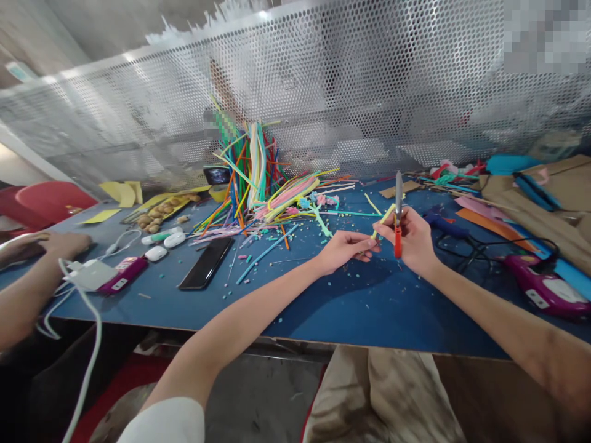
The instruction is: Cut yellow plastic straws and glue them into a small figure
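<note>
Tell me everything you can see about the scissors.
The scissors have narrow grey blades that look like metal, and a bright orange-red handle that looks like plastic. They stand nearly upright in the right hand, tips up, above the blue tabletop. The blades appear together. A yellow pipe cleaner slants beside them; whether it touches them is unclear. Fingers partly hide the middle.

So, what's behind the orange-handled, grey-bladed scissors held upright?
Beyond the scissors, a flat brown cardboard piece lies on the blue tabletop, with the grey perforated metal panel farther back. The blades cover part of the cardboard; the right hand hides the tabletop behind it.
</note>
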`<state>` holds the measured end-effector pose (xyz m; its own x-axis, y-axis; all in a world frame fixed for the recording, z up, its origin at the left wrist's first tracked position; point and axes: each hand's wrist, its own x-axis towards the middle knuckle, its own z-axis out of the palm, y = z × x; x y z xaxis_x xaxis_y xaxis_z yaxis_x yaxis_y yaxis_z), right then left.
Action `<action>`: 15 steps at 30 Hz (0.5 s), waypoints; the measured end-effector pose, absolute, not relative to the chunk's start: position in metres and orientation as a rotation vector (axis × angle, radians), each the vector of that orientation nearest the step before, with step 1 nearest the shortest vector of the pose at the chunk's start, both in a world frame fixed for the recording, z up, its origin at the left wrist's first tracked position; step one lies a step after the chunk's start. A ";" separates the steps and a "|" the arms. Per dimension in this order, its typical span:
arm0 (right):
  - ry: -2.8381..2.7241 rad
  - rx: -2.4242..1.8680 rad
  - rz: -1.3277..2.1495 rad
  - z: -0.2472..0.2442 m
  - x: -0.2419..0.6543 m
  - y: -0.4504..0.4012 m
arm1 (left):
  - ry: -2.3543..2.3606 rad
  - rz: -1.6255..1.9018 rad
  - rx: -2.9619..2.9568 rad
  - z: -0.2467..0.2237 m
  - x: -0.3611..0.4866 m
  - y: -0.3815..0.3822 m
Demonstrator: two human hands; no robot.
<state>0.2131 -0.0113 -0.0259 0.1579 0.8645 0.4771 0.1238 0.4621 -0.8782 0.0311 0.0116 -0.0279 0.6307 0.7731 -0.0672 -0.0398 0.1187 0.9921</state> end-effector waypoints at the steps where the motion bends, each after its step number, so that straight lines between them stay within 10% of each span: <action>1: -1.324 -0.980 0.672 -0.026 0.213 -0.011 | 0.701 0.666 1.333 -0.028 0.031 0.011; 15: -1.498 -1.166 0.817 -0.021 0.234 -0.003 | 0.720 1.056 1.378 -0.017 0.021 0.028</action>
<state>0.2336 -0.0027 -0.0214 -0.0062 0.9513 0.3083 0.2558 0.2996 -0.9192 0.0211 0.0282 -0.0170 0.3974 0.9014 0.1720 -0.1687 -0.1125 0.9792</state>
